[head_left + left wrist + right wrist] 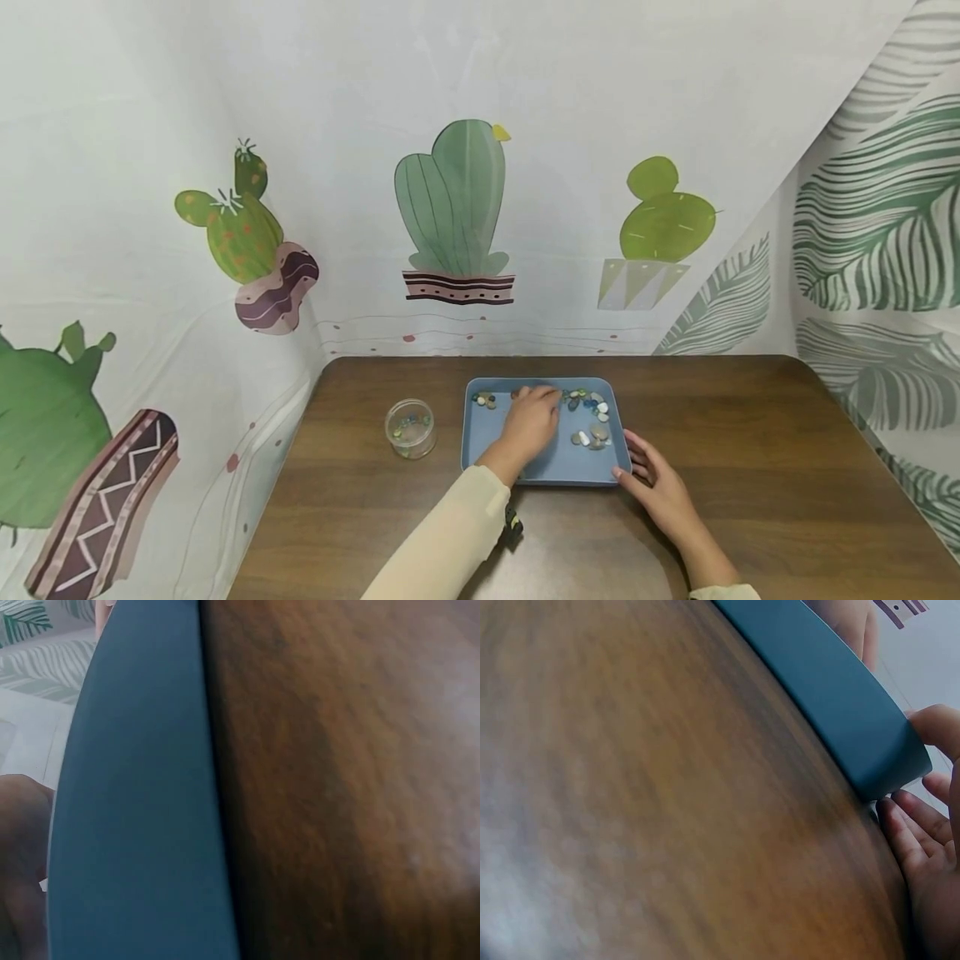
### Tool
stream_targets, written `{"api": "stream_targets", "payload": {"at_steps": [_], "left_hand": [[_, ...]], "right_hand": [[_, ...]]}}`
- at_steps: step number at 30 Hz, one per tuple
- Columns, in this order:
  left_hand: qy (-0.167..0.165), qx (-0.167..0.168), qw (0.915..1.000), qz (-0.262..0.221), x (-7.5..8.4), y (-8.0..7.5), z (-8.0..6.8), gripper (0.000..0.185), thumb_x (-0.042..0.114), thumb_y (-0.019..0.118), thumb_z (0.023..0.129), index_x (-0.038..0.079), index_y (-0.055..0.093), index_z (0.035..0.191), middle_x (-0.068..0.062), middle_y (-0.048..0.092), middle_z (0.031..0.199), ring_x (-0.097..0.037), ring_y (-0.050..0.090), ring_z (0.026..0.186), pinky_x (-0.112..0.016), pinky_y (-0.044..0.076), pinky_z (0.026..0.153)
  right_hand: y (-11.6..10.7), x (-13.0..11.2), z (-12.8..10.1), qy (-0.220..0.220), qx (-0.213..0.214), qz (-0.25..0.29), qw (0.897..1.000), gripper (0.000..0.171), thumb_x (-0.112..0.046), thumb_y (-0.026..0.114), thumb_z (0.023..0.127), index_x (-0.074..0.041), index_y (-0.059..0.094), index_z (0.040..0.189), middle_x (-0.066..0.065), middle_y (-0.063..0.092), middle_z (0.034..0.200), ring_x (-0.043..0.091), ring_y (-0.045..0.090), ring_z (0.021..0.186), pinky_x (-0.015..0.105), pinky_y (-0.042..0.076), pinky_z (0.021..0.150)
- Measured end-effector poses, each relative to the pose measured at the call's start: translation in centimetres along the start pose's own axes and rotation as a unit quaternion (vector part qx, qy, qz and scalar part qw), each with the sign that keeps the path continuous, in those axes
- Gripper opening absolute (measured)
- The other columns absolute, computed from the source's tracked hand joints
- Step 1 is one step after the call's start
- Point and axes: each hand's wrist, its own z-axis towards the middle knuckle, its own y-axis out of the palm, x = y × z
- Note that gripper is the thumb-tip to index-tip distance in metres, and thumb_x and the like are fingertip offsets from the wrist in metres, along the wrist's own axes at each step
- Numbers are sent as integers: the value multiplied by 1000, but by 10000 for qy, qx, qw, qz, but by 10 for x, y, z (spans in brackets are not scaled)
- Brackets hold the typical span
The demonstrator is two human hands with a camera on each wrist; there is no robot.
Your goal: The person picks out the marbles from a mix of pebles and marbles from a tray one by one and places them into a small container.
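Observation:
A shallow blue tray (491,433) lies on the table with pebbles and glass stones in it. My left hand (531,421) reaches over its near rim, fingers bent down at the stones by the back wall; whether they pinch a stone is hidden. To the right of those fingers, mixed stones (588,402) run along the back and into the right corner. A cluster of pebbles (592,437) sits nearer the right wall, and a small group (483,401) lies in the back left corner. My right hand (663,487) holds the tray's near right corner, thumb on the rim, fingers against the outer side.
Left of the tray stands a round clear container (410,429) with some green and blue stones inside. Under the left forearm a small black and yellow object (513,527) shows partly. A cactus-printed cloth (555,217) hangs behind the brown table (720,408).

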Motion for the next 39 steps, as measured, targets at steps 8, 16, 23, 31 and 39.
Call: {"api": "stream_targets", "payload": {"at_steps": [8, 16, 23, 31, 39], "left_hand": [[85, -253, 9988, 410, 5, 1, 8, 36, 19, 56, 101, 19, 63, 137, 6, 61, 141, -17, 57, 117, -30, 50, 96], [-69, -438, 9974, 570, 9, 6, 16, 34, 20, 55, 103, 20, 65, 136, 5, 59, 138, -16, 53, 118, -31, 49, 95], [-128, -441, 9968, 653, 12, 5, 18, 29, 21, 57, 102, 22, 70, 128, 6, 61, 133, -16, 53, 113, -30, 48, 92], [-217, -378, 9963, 747, 11, 10, 22, 29, 22, 59, 101, 22, 70, 127, 5, 62, 132, -17, 54, 113, -32, 49, 90], [-356, -355, 9963, 701, 9, 13, 25, 27, 20, 58, 101, 24, 72, 124, 5, 64, 132, -18, 56, 114, -34, 51, 91]], "right_hand": [[1, 1, 0, -118, 26, 166, 9998, 71, -29, 74, 92, -13, 41, 153, 19, 49, 151, -7, 49, 119, 3, 42, 93], [1, 2, -1, -186, 51, 184, 9996, 70, -27, 74, 93, -12, 42, 152, 20, 50, 150, -9, 48, 118, 3, 43, 93], [1, 1, -1, -216, 69, 236, 9995, 69, -25, 74, 93, -11, 42, 152, 21, 51, 149, -8, 49, 118, 3, 43, 93], [1, 1, -1, -180, 74, 174, 9997, 68, -25, 74, 93, -12, 42, 152, 19, 51, 149, -4, 50, 120, 3, 43, 93], [1, 2, -1, -82, 71, 167, 9998, 69, -26, 74, 93, -13, 42, 152, 19, 50, 150, 9, 52, 125, 3, 42, 94]]}}
